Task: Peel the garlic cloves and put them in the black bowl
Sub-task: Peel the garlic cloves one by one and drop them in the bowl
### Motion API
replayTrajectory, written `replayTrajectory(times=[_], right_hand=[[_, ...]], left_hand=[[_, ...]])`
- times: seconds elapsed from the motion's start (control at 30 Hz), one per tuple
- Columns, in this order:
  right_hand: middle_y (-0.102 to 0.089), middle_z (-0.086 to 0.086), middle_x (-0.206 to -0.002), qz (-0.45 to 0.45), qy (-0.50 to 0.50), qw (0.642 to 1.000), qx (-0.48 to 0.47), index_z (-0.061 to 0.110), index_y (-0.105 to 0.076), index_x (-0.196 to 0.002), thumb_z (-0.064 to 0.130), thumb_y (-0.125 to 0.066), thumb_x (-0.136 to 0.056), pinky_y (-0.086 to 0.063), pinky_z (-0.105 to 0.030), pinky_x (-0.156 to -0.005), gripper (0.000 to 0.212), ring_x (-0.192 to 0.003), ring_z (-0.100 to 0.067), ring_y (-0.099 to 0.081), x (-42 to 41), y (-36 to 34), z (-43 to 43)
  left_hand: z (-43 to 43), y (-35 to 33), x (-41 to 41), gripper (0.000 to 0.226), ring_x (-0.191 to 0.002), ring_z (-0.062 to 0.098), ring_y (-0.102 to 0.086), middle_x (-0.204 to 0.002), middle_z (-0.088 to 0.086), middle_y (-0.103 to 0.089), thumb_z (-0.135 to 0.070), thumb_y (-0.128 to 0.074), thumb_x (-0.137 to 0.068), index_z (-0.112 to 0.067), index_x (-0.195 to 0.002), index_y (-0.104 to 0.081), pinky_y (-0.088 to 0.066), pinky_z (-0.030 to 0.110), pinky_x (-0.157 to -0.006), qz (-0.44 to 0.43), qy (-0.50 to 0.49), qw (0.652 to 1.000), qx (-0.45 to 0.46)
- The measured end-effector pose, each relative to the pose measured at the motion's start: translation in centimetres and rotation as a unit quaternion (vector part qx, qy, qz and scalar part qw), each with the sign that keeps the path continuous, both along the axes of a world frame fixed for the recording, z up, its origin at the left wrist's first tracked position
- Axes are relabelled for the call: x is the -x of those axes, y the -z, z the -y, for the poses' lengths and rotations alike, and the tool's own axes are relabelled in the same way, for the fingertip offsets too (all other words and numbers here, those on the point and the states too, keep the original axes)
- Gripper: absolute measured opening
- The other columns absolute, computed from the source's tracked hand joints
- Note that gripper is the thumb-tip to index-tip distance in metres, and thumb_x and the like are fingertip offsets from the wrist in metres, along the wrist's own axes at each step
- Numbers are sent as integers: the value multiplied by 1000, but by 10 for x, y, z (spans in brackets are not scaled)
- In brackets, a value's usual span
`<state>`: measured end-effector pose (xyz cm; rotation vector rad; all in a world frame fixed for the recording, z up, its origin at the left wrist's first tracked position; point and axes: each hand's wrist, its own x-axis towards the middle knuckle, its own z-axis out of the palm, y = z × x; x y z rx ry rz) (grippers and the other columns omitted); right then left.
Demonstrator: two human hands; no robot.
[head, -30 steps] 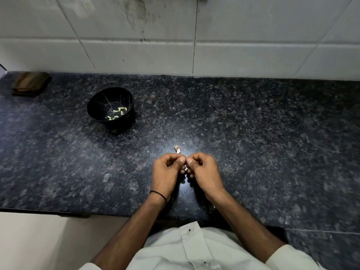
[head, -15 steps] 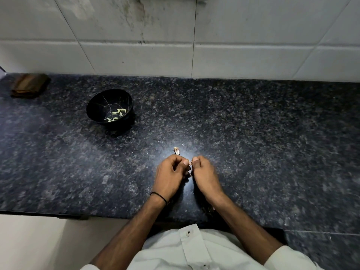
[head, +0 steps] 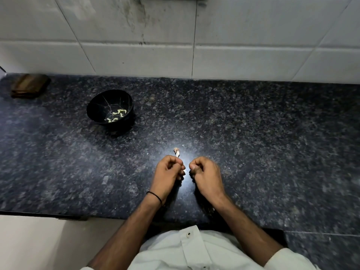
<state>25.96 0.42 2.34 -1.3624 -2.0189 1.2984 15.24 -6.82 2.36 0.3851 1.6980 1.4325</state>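
The black bowl [head: 91, 112] stands at the back left of the dark granite counter, with several pale peeled garlic cloves [head: 116, 114] inside. My left hand [head: 167, 176] is curled near the front middle and pinches a small pale garlic clove [head: 184, 170] at its fingertips. Just to its right, with a small gap between them, my right hand [head: 206, 176] has its fingers curled and its thumb against the forefinger; nothing shows in it. An unpeeled garlic piece [head: 176, 152] lies on the counter right behind my left hand's knuckles.
A brown folded object [head: 29, 87] lies at the far left back corner by the white tiled wall [head: 175, 45]. The counter's front edge [head: 39, 214] runs below my wrists. Tiny skin flecks lie around my hands.
My hands, pressed fingertip to fingertip on the clove before, have pulled a little apart. The clove stays with my left hand, and my right hand has drawn off to the right.
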Motion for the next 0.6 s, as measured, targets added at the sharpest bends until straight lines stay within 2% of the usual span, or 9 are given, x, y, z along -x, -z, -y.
replayTrajectory(times=[0.2, 0.27, 0.37, 0.5, 0.6], right_hand=[[-67, 1, -62, -25, -6, 1000, -13, 13, -68, -75, 6, -59, -95, -58, -36, -54, 22, -55, -16, -66, 2, -4, 3], [-67, 3, -61, -2, -7, 1000, -24, 14, -69, -75, 15, -65, -94, -54, -29, -56, 19, -56, -9, -64, 3, -3, 2], [-68, 7, -64, -7, 14, 1000, 9, 15, -71, -75, 25, -73, -90, -41, -12, -55, 18, -58, 2, -59, 3, -2, 1], [-65, 10, -59, -76, 51, 993, 79, 15, -67, -68, 25, -78, -86, -42, -17, -55, 24, -53, 2, -54, 2, -1, 0], [-57, 11, -51, -106, 49, 988, 102, 12, -64, -65, 24, -77, -87, -38, -21, -53, 28, -50, -2, -48, 2, -2, 0]], left_hand=[[1, -2, -3, 9, -47, 6, -49, -69, 5, -64, 2, -54, -94, -4, -94, -61, -39, 17, -44, -31, 27, 999, 2], [2, -2, -4, 6, -50, 7, -49, -68, 3, -63, 0, -57, -94, -2, -96, -62, -39, 18, -45, -34, 35, 999, -12], [4, -3, -2, 9, -61, 12, -53, -75, 9, -65, 2, -59, -92, -2, -96, -66, -43, 20, -53, -53, 39, 997, -34], [7, -2, 0, 17, -73, 13, -62, -83, 7, -73, 5, -58, -91, -6, -91, -72, -50, 21, -66, -76, 46, 994, -57], [8, -3, 0, 18, -70, 15, -62, -78, 4, -73, 4, -58, -93, -6, -92, -73, -51, 27, -64, -67, 49, 994, -69]])
